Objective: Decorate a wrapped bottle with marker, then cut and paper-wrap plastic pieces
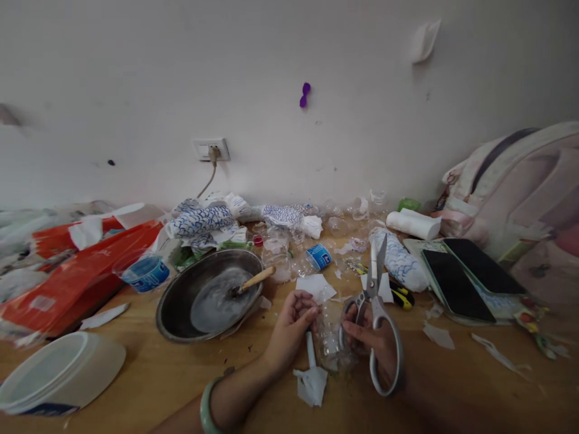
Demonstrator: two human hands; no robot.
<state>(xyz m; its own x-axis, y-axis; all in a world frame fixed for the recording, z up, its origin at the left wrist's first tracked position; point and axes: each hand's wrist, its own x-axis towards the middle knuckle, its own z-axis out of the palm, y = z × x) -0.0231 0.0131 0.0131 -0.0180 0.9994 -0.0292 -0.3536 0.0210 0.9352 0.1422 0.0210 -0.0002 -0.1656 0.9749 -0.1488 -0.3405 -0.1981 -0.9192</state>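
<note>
My left hand (293,322), with a pale green bangle on its wrist, has its fingers curled at the edge of a clear ridged plastic bottle piece (329,337). My right hand (368,337) is closed around the handles of large metal scissors (373,274). Their blades point up and away from me, slightly apart, clear of the plastic. The right fingers are close to the bottle piece; whether they touch it I cannot tell. Below the left hand, a white stick with a torn white paper piece (311,386) lies on the wooden table (253,386).
Left of my hands stands a dark metal bowl (169,313) of whitish liquid with a wooden-handled brush (257,279). Blue-scaled paper fish shapes (201,222) and bottle parts line the wall. Two phones (456,286) and a backpack (511,187) are at right. A plastic tub (85,367) sits front left.
</note>
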